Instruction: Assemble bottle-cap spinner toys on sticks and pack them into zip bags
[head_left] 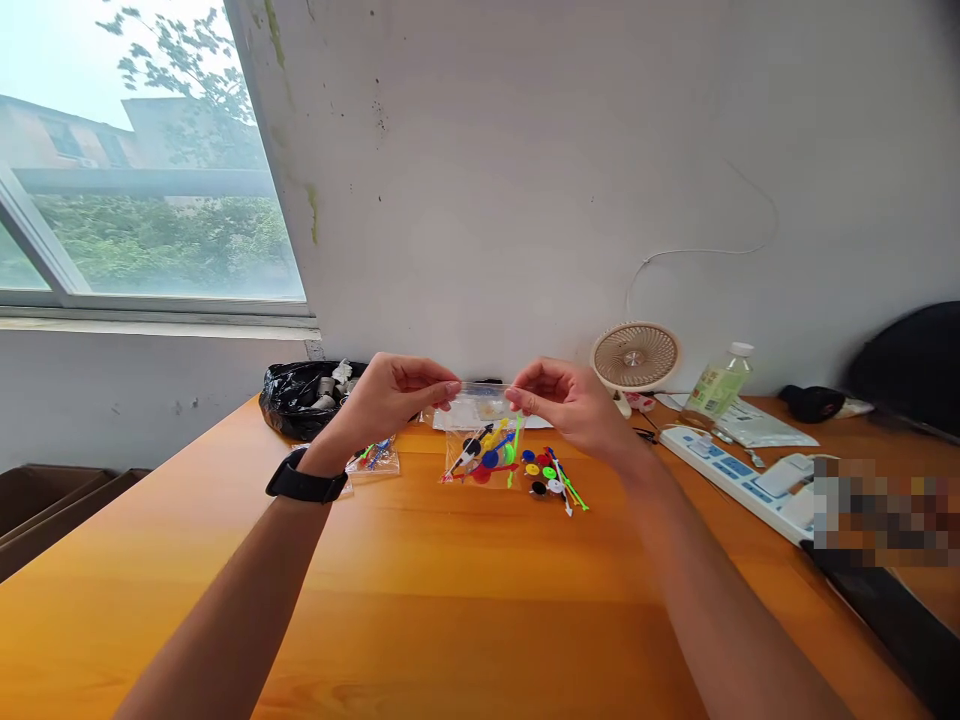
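Observation:
Between my two hands hangs a clear zip bag (457, 450), its top edge stretched taut. My left hand (401, 388) pinches the bag's left top corner, and a black band circles that wrist. At the right top corner my right hand (559, 395) pinches it between thumb and fingers. Coloured plastic arrows and round discs show inside the bag, in black, white, yellow, blue, red and green. Just right of it, loose coloured discs (538, 470) lie on the table beside loose arrows (574, 485). Whether the bag's bottom touches the table I cannot tell.
Filled clear bags (382, 458) lie behind my left wrist, near a black rubbish bag (289, 405). Along the right stand a small fan (636, 357), a bottle (718, 385) and a white power strip (731, 480). The wooden table (420, 610) meets the wall behind.

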